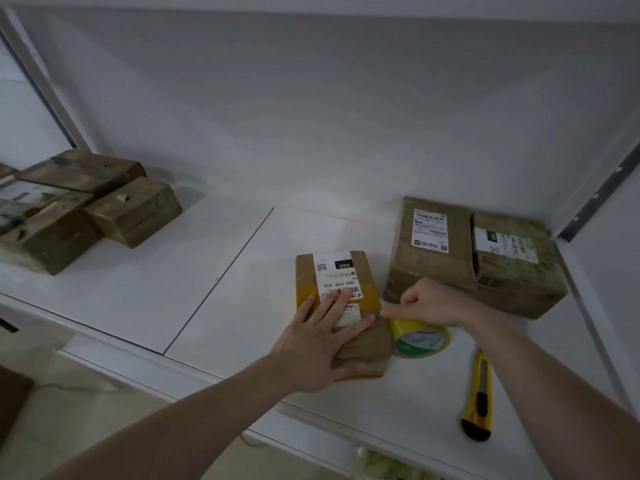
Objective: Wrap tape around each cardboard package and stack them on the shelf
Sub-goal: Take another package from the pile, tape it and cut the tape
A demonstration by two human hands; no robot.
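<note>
Left hand (320, 336) presses package (341, 306); right hand (431, 301) pinches by tape roll (420, 339).

Our left hand (323, 336) covers the near half of the small brown cardboard package with the white label (341, 299), so we cannot read the lower label lines. Right of that package, our right hand (431, 303) hides the top of the yellow tape roll (420, 339) and the near left corner of the large brown cardboard box (440, 251). Far left of the package, the stacked brown boxes (69, 202) are blurred and cut by the frame edge. The small print on every label is too fine to read.
</note>
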